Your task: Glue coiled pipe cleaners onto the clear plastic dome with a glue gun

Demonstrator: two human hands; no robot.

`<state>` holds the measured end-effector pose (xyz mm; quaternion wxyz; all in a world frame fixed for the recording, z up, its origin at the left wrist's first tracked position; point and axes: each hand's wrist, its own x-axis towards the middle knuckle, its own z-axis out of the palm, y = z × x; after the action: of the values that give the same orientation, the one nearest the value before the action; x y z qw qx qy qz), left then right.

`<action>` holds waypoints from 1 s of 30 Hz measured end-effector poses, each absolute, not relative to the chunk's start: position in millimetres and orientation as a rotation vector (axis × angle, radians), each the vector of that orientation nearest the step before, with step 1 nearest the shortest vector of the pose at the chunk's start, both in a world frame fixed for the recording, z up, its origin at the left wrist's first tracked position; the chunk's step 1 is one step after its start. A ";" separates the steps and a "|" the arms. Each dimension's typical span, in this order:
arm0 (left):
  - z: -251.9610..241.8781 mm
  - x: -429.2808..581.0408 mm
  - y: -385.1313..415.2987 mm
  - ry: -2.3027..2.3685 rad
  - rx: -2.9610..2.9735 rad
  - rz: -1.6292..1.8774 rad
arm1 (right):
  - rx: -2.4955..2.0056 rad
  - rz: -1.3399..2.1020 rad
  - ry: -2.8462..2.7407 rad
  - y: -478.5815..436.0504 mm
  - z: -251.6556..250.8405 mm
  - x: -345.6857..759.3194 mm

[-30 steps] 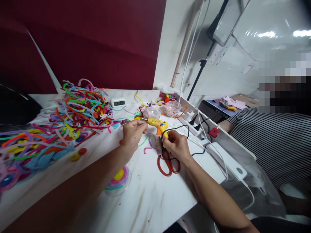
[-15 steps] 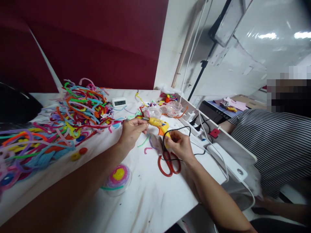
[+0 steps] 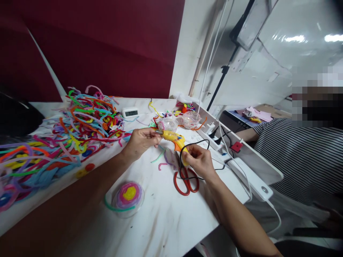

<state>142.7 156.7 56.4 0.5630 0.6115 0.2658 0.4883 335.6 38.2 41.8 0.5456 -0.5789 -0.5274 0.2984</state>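
Note:
My right hand is wrapped round the handle of a yellow glue gun with an orange trigger. The gun points left, and its black cord loops about my wrist. At its grey tip, my left hand has thumb and fingers pinched together; what they hold, if anything, is hidden. Below the gun lie red-handled scissors, their blades partly covered. Nearer me is a clear round dish bearing a coiled pipe-cleaner disc in yellow, pink and purple. A green pipe cleaner curves along its lower edge.
A heap of coloured pipe cleaners covers the left of the table. Behind my hands stand a white digital clock and clear plastic containers. A power strip lies at right. Beyond it sits a person in a striped shirt.
Both hands and the glue gun have shifted slightly left. My left forearm has moved left, showing more of the dish and the green pipe cleaner.

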 end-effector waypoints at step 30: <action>84.5 114.0 163.7 0.763 1.876 0.977 | -1.345 0.961 -1.192 37.8 45.4 334.9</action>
<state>114.0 163.7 84.5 0.4319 0.7525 0.3060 0.3920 334.9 37.8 45.4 0.5242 -0.5621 -0.4980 0.4016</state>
